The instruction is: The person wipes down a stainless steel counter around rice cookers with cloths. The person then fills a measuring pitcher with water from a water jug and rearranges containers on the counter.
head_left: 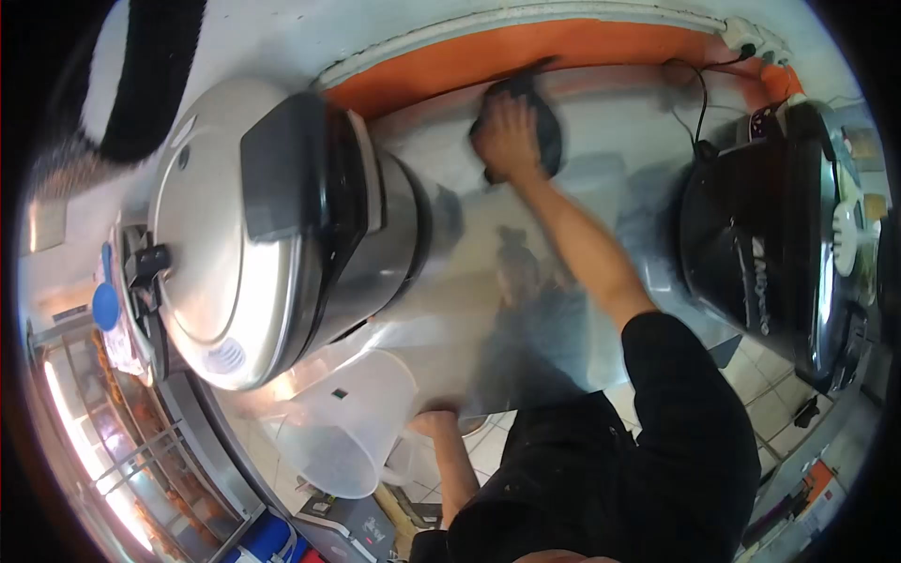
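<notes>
My right hand [511, 139] reaches to the back of the shiny metal countertop [450, 328] and holds a bunched black cloth [547, 131] against it. The fingers lie over the cloth, slightly blurred. Down at the counter's front edge is my left hand [434, 424], its fingers largely hidden. It is close to the handle side of a clear plastic jug [347, 422]; whether it touches the jug or the counter edge I cannot tell. The jug looks tilted, with the floor showing through it.
A large steel and black rice cooker [225, 244] stands on the left. On the right is a black appliance [760, 244] with a white spoon [847, 235] at its side. A cable [699, 103] runs to wall sockets [751, 39]. A lit display case [131, 441] is at lower left.
</notes>
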The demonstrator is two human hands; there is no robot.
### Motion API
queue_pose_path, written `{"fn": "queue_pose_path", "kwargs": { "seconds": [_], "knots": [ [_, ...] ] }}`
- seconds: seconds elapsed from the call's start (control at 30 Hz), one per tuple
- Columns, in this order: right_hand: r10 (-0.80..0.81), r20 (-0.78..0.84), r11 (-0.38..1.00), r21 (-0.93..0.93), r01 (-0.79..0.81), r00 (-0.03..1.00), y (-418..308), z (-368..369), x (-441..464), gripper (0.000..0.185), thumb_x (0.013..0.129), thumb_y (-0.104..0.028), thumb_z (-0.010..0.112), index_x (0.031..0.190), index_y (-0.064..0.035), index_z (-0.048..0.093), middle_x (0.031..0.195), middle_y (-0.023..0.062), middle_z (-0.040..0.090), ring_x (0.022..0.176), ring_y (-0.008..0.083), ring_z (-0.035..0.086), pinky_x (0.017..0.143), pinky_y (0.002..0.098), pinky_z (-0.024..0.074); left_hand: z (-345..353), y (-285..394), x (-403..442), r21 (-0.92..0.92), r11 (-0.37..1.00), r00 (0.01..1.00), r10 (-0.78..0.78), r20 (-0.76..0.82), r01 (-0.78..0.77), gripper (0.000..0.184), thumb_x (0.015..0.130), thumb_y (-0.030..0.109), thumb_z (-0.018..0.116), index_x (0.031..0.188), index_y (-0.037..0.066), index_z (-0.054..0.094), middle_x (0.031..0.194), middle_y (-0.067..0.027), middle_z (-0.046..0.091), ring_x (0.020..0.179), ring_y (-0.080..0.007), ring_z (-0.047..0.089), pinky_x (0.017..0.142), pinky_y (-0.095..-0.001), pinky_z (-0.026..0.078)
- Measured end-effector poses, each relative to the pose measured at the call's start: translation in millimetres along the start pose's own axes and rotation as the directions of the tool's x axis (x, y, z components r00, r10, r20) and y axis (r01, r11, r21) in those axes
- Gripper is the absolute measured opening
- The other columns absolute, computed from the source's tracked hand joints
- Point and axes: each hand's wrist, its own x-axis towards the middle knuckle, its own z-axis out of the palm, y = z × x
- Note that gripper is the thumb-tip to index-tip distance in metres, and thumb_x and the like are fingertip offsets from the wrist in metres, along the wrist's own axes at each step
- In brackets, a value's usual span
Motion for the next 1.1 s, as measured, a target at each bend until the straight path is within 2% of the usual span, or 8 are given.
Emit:
{"fn": "queue_pose_path", "kwargs": {
  "seconds": [0.17, 0.27, 0.33, 0.5, 0.57, 0.7, 0.97, 1.1],
  "knots": [
    [-0.634, 0.02, 0.703, 0.432, 0.565, 0.773, -91, 7, -17, 0.052, 0.085, -0.032, 0.058, 0.129, -0.0048, 0.059, 0.142, 0.0163, 0.049, 0.134, 0.0407, 0.04, 0.113, 0.0542, 0.0279, 12, 7, -7, -0.008, 0.998, 0.998, -0.057, -0.02, 0.056, 0.073, 0.094, 0.053, 0.026, 0.149, 0.005, 0.035, 0.157, -0.0148, 0.031, 0.143, -0.0333, 0.031, 0.115, -0.0543, 0.023],
    [-0.342, 0.034, 0.809, 0.519, 0.276, 0.939, 40, -44, 34, 0.046, 0.086, -0.035, 0.059, 0.124, -0.0107, 0.063, 0.138, 0.013, 0.052, 0.131, 0.0376, 0.043, 0.11, 0.0535, 0.031, 31, 5, -17, 0.068, 0.996, 0.997, -0.053, -0.056, 0.056, 0.074, 0.094, 0.053, 0.026, 0.149, 0.005, 0.035, 0.157, -0.0148, 0.031, 0.143, -0.0333, 0.031, 0.115, -0.0543, 0.024],
    [-0.006, -0.164, 0.998, -0.06, -0.004, 0.987, 180, -6, 38, 0.045, 0.089, -0.043, 0.058, 0.122, -0.0133, 0.063, 0.133, 0.0117, 0.056, 0.126, 0.035, 0.047, 0.107, 0.0542, 0.034, 40, 3, -22, 0.103, 0.993, 0.996, -0.045, -0.082, 0.053, 0.074, 0.094, 0.053, 0.026, 0.149, 0.005, 0.035, 0.157, -0.0148, 0.031, 0.143, -0.0333, 0.031, 0.115, -0.0543, 0.024],
    [0.58, -0.432, 0.642, -0.279, -0.714, 0.691, 290, 40, 48, 0.061, 0.095, -0.044, 0.043, 0.13, 0.0043, 0.054, 0.141, 0.0265, 0.046, 0.131, 0.0412, 0.043, 0.108, 0.0568, 0.0331, 76, -1, -24, 0.166, 0.985, 0.996, -0.037, -0.085, 0.051, 0.074, 0.094, 0.053, 0.026, 0.149, 0.005, 0.035, 0.157, -0.0149, 0.031, 0.143, -0.0333, 0.032, 0.115, -0.0542, 0.024],
    [0.543, 0.032, 0.838, 0.041, -0.544, 0.839, 143, 2, 57, 0.069, 0.097, -0.042, 0.041, 0.143, 0.009, 0.037, 0.152, 0.0307, 0.031, 0.144, 0.0469, 0.023, 0.117, 0.0567, 0.0189, 94, -5, -25, 0.198, 0.979, 0.997, -0.039, -0.071, 0.053, 0.074, 0.094, 0.053, 0.026, 0.149, 0.005, 0.035, 0.157, -0.0149, 0.031, 0.143, -0.0333, 0.032, 0.115, -0.0542, 0.024],
    [-0.321, 0.039, 0.835, 0.483, 0.263, 0.946, -33, 5, 22, 0.057, 0.089, -0.038, 0.056, 0.139, -0.0127, 0.052, 0.147, 0.0161, 0.043, 0.141, 0.0397, 0.032, 0.115, 0.0575, 0.0244, 152, -26, -28, 0.285, 0.957, 0.998, -0.06, -0.012, 0.061, 0.074, 0.094, 0.054, 0.026, 0.149, 0.005, 0.035, 0.157, -0.0149, 0.031, 0.143, -0.0334, 0.032, 0.115, -0.0542, 0.024],
    [0.716, -0.054, 0.676, -0.196, -0.71, 0.696, 385, 1, 48, 0.062, 0.099, -0.042, 0.036, 0.142, 0.0014, 0.045, 0.151, 0.0236, 0.038, 0.141, 0.0445, 0.03, 0.114, 0.0559, 0.0249, 275, -52, -30, 0.416, 0.907, 0.981, -0.136, 0.139, 0.066, 0.074, 0.094, 0.054, 0.026, 0.149, 0.005, 0.035, 0.157, -0.0149, 0.032, 0.142, -0.0334, 0.032, 0.115, -0.0542, 0.024],
    [0.728, -0.132, 0.646, -0.2, -0.737, 0.673, 320, 32, 69, 0.065, 0.1, -0.045, 0.035, 0.144, 0.003, 0.042, 0.152, 0.0331, 0.029, 0.142, 0.0535, 0.022, 0.114, 0.0633, 0.0181, 312, -66, -33, 0.432, 0.899, 0.972, -0.16, 0.17, 0.072, 0.075, 0.094, 0.054, 0.026, 0.149, 0.005, 0.035, 0.157, -0.015, 0.032, 0.142, -0.0334, 0.032, 0.115, -0.0542, 0.025]
  ]
}}
